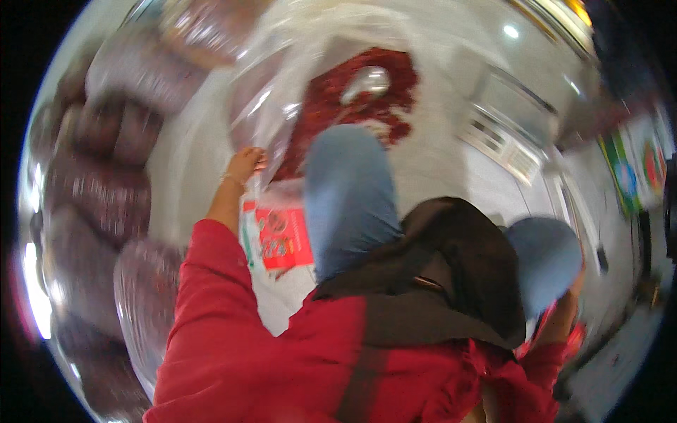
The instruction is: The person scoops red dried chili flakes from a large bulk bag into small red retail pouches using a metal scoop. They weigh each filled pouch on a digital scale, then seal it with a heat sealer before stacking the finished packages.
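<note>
My left hand (248,163) has its fingers closed on the edge of a large clear plastic bag (264,113). Dark red dried flakes or pieces (328,95) lie in the bag's wide mouth, just ahead of my knee, and a shiny metal scoop or bowl (367,83) rests on them. Red printed packets (283,238) lie below the bag, beside my left knee. My right hand (578,280) is low at the right, mostly hidden behind my right knee; red material shows close to it, and what the fingers do cannot be seen.
Several filled clear bags with dark contents (98,195) are stacked along the left. A light-coloured appliance, perhaps a scale (505,143), stands at the right on the pale floor. Green and white printed packaging (627,169) is at the far right. The view is blurred.
</note>
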`<state>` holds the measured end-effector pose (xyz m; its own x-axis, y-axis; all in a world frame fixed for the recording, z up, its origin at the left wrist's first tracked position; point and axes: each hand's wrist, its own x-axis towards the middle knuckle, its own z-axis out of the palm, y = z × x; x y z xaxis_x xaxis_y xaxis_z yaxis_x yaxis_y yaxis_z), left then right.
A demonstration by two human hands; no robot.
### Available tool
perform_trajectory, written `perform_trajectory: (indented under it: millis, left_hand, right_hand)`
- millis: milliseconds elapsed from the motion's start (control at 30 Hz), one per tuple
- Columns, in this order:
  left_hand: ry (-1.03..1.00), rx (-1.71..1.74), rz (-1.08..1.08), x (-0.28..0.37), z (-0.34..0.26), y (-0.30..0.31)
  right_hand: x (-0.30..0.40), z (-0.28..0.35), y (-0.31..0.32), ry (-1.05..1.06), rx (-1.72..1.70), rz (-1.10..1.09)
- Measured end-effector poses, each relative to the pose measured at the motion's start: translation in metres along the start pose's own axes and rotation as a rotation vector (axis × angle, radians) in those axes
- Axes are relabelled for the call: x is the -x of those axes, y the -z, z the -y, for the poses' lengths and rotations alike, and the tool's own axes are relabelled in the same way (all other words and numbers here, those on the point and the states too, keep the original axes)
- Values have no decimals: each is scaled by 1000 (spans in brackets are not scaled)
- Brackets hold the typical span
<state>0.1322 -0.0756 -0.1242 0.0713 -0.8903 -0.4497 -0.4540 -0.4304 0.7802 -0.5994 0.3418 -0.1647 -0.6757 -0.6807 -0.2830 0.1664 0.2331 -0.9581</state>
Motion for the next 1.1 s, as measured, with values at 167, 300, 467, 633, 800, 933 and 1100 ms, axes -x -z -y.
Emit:
perform_trajectory:
  millis: [167, 300, 467, 633, 800, 933, 1100]
  left_hand:
    - [280, 301, -108, 52, 188, 59]
    - [508, 70, -118, 80, 324, 25]
    - [-43, -1161, -104, 79, 398, -63]
    - [231, -608, -485, 60, 337, -146]
    - [439, -773, -395, 56, 295, -154]
    - [330, -749, -293, 56, 315, -142]
    - [11, -606, -483, 75, 362, -123]
  right_hand:
    - [-85, 83, -54, 156, 433, 271]
    - [-117, 142, -125, 109, 569, 330]
    - [-125, 203, -237, 173, 857, 573]
    - [-123, 190, -342, 122, 1144, 712]
    - [-122, 165, -400, -9, 1342, 1013]
    - [-138, 174, -436, 51, 1342, 998]
    - [-157, 174, -473, 26, 1268, 1044]
